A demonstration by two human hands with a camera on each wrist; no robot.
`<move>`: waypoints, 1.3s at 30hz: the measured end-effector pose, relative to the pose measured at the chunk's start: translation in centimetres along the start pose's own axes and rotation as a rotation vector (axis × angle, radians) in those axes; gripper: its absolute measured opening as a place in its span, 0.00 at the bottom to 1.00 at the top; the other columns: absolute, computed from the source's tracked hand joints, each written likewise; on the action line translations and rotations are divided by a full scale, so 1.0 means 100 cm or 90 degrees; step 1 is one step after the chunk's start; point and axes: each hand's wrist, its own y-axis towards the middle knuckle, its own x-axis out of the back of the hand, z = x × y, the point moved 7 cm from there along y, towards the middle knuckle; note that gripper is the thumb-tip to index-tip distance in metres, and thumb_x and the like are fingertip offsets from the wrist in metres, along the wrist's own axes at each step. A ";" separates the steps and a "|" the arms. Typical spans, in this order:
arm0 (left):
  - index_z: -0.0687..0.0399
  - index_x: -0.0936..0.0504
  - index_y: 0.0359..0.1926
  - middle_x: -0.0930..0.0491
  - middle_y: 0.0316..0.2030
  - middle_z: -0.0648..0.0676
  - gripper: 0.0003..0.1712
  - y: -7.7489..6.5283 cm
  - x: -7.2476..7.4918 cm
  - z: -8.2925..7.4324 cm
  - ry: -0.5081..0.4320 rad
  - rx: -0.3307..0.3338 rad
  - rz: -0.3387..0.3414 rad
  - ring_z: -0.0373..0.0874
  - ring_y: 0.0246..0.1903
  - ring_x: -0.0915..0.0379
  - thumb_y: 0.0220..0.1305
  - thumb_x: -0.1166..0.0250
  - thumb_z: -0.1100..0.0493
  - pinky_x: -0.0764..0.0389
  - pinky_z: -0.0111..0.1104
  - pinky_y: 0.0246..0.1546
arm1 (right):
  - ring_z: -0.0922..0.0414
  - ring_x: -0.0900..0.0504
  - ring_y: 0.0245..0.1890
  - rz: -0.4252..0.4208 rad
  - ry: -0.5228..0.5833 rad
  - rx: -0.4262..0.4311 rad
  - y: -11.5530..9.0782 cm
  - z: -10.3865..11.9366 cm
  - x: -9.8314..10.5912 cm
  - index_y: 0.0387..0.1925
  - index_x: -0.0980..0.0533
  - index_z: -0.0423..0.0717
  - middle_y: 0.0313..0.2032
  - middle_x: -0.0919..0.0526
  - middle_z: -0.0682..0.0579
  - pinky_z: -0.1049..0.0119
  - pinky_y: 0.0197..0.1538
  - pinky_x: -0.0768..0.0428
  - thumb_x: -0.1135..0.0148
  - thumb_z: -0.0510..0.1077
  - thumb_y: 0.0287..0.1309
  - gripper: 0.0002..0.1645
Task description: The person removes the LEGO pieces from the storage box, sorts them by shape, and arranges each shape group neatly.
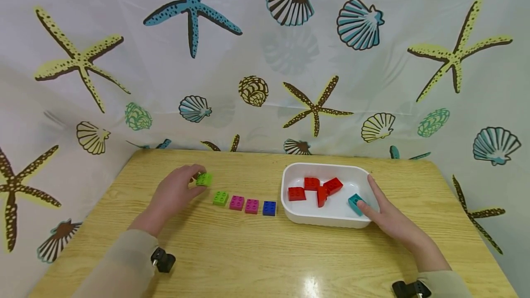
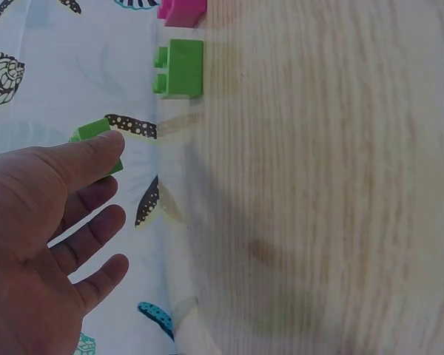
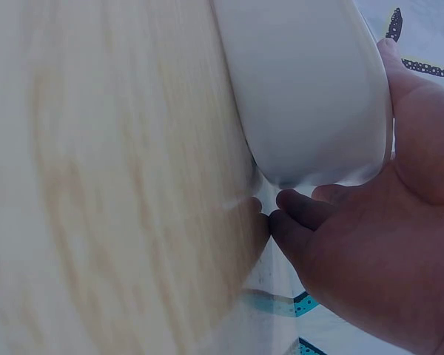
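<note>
My left hand (image 1: pixel 175 192) pinches a lime-green building block (image 1: pixel 204 179) between thumb and fingers, raised above the table in the left wrist view. Just right of it, a row runs along the tabletop: another green block (image 1: pixel 221 198), two pink blocks (image 1: pixel 237 203) and a blue block (image 1: pixel 269 208). At the row's right end stands a white plastic tub (image 1: pixel 327 220). My right hand (image 1: pixel 391 217) holds the tub's right end, thumb over the rim and fingers outside. Inside lie several red blocks (image 1: pixel 296 193) and a teal block (image 1: pixel 355 203), close by the thumb.
The wooden table (image 1: pixel 248 256) ends at the back and sides against a white curtain (image 1: pixel 232 63) printed with starfish and shells. A small black camera is strapped at each wrist.
</note>
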 end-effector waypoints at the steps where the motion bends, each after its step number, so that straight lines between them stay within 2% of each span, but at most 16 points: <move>1: 0.54 0.22 0.58 0.19 0.49 0.58 0.23 0.000 -0.001 0.001 0.003 -0.001 0.002 0.56 0.48 0.23 0.64 0.28 0.58 0.21 0.53 0.48 | 0.32 0.66 0.76 0.000 -0.001 -0.001 0.000 0.000 0.000 0.79 0.73 0.70 0.79 0.70 0.43 0.24 0.67 0.56 0.47 0.62 0.73 0.53; 11: 0.53 0.22 0.59 0.19 0.50 0.59 0.23 -0.001 -0.011 0.014 0.014 0.010 0.039 0.56 0.48 0.23 0.65 0.29 0.57 0.22 0.55 0.49 | 0.32 0.66 0.76 -0.004 -0.003 0.001 0.000 -0.001 -0.001 0.79 0.73 0.70 0.79 0.71 0.43 0.24 0.67 0.56 0.48 0.62 0.73 0.52; 18: 0.54 0.21 0.57 0.19 0.46 0.57 0.23 0.000 -0.018 0.017 0.038 -0.012 0.059 0.55 0.45 0.22 0.62 0.27 0.59 0.21 0.53 0.48 | 0.32 0.66 0.76 -0.004 -0.004 0.002 0.001 -0.002 -0.001 0.79 0.73 0.70 0.79 0.70 0.42 0.24 0.67 0.56 0.47 0.61 0.73 0.53; 25: 0.52 0.21 0.58 0.20 0.45 0.54 0.24 -0.001 -0.026 0.019 0.042 -0.010 0.102 0.51 0.43 0.23 0.62 0.27 0.58 0.21 0.50 0.47 | 0.33 0.66 0.76 -0.003 -0.001 0.009 0.000 0.000 -0.001 0.79 0.73 0.67 0.79 0.69 0.42 0.26 0.68 0.56 0.48 0.61 0.74 0.52; 39: 0.52 0.20 0.58 0.20 0.45 0.53 0.23 0.001 -0.030 0.018 0.038 -0.009 0.120 0.50 0.43 0.23 0.62 0.27 0.61 0.21 0.50 0.47 | 0.33 0.66 0.76 -0.003 0.003 0.001 0.000 -0.001 -0.001 0.79 0.73 0.69 0.79 0.70 0.42 0.26 0.68 0.56 0.47 0.61 0.73 0.53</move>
